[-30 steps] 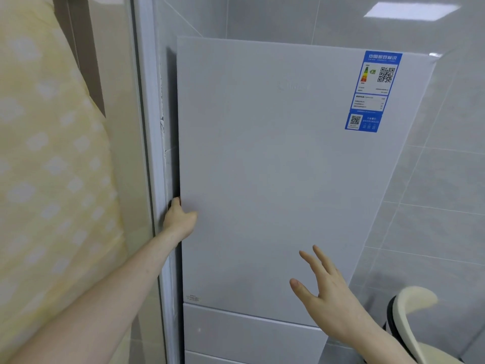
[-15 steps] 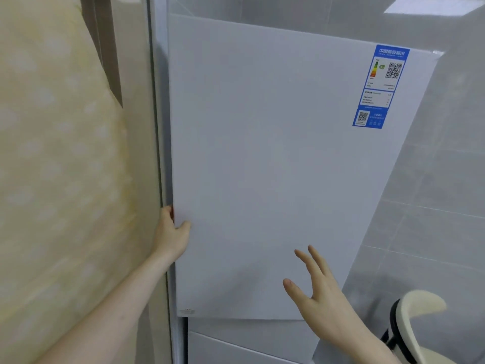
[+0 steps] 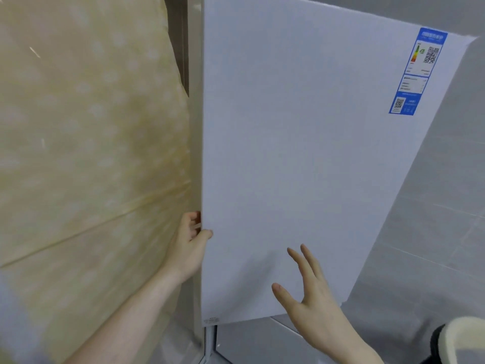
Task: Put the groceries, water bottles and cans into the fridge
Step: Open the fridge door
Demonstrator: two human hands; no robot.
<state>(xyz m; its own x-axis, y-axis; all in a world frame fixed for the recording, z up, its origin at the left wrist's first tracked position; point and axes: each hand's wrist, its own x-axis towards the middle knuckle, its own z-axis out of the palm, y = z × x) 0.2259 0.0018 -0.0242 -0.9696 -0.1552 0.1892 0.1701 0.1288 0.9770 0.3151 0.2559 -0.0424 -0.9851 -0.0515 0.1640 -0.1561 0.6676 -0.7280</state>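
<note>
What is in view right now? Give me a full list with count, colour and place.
fridge door: one, white, centre, filling most of the view, its left edge swung out from the cabinet
energy label: one, blue and white, upper right corner of the door
lower fridge front: one, pale grey, below the door
curtain: one, pale yellow with faint white spots, left side
tiled wall: grey, right of the fridge
chair back: one, cream with a black part, bottom right corner
left hand: one, gripping the door's left edge, thumb on the front
right hand: one, fingers spread, in front of the door's lower part; contact cannot be told
</note>
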